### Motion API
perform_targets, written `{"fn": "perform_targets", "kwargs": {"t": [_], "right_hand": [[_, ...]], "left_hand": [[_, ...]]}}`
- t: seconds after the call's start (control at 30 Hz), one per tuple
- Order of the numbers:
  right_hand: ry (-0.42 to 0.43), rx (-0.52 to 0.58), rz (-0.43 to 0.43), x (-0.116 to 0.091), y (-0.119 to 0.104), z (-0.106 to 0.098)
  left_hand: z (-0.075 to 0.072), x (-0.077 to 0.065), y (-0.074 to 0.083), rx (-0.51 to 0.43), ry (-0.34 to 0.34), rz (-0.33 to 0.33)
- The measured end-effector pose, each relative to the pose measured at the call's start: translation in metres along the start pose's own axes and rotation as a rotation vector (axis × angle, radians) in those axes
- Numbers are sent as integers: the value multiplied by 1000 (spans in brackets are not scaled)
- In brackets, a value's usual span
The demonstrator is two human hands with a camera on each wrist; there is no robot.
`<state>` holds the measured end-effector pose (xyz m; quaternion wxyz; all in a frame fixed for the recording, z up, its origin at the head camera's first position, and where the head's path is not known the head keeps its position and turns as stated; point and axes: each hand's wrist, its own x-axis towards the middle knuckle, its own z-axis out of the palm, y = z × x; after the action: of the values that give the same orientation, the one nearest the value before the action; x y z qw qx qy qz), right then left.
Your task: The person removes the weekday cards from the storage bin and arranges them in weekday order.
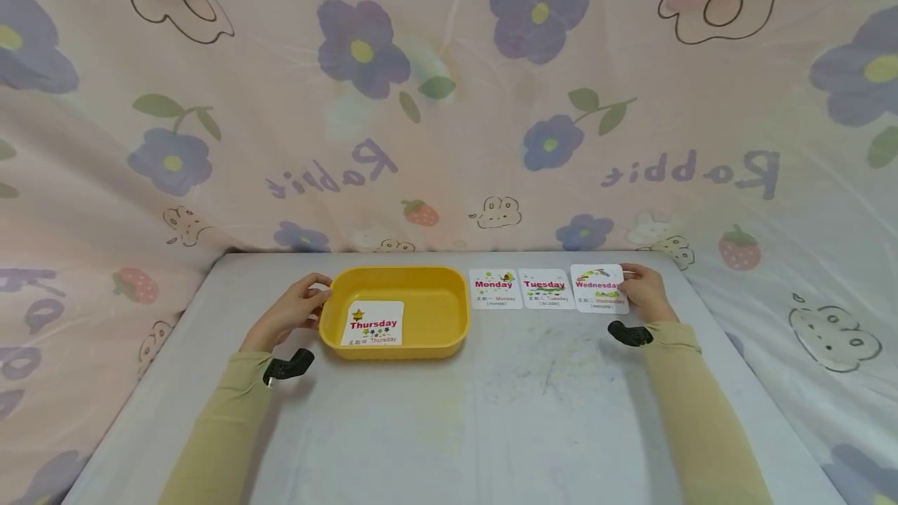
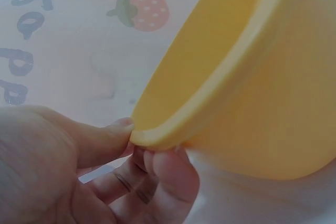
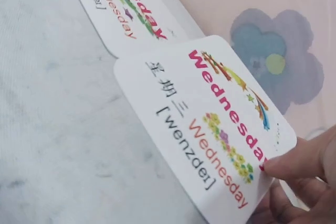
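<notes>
My left hand (image 1: 291, 310) pinches the left rim of a yellow plastic tray (image 1: 435, 351), thumb on top and fingers curled beneath the lip, as the left wrist view shows. Inside the tray lies a white Thursday card (image 1: 374, 323), toward its left side. At the right, my right hand (image 1: 647, 292) holds the Wednesday card (image 1: 599, 288) by its right edge, the thumb on its printed face. Its left edge slightly overlaps the Tuesday card (image 1: 547, 289) in the right wrist view. Left of that, the Monday card (image 1: 495, 289) lies beside the tray.
A white table (image 1: 519, 427) carries the tray and the row of cards along its far side. Behind it hangs a pink curtain (image 1: 449, 100) with flowers and rabbits. Black wrist mounts (image 1: 289, 365) sit on both sleeves.
</notes>
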<state>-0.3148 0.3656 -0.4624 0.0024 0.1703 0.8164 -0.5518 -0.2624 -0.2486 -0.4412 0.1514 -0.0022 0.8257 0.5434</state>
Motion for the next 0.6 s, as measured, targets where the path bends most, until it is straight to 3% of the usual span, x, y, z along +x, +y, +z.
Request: {"fn": "perform_targets", "kwargs": {"t": [0.33,0.6], "right_hand": [[133,-60,18,7,11,-1],[159,-157,-20,4,14,-2]], "left_hand": [[-1,1,1,-16,0,8],[0,1,0,-9,2,4]]}}
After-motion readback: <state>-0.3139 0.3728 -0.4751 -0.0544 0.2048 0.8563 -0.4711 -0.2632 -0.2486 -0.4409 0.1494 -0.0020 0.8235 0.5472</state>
